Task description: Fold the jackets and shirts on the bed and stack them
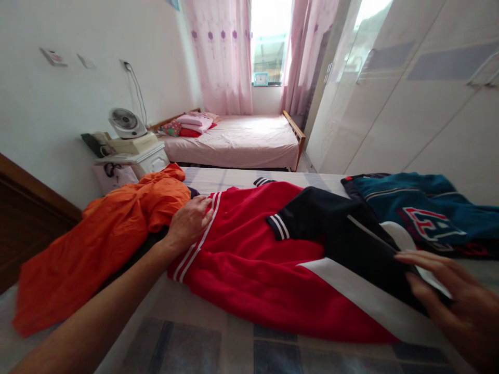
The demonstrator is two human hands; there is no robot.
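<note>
while the left hand [190, 222] rests, fingers bent, on the striped hem [189, 261] of the red-and-black jacket [257, 228], spread between an orange garment [128, 213] and a teal garment [409, 189], the right hand [460, 296], narrowly parted, is at the other end; the step seems to be straightening, and the next move likely calls for a steady hem and smoothed black sleeve [319, 218]; whether either pinches cloth i cannot tell: the left fingers' undersides are hidden, the right hand cut off

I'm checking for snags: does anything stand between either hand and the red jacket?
Nothing visible does: the left hand is on the red jacket at its striped hem, the right hand at its black section. The orange garment lies beside the left hand, not between.
</note>
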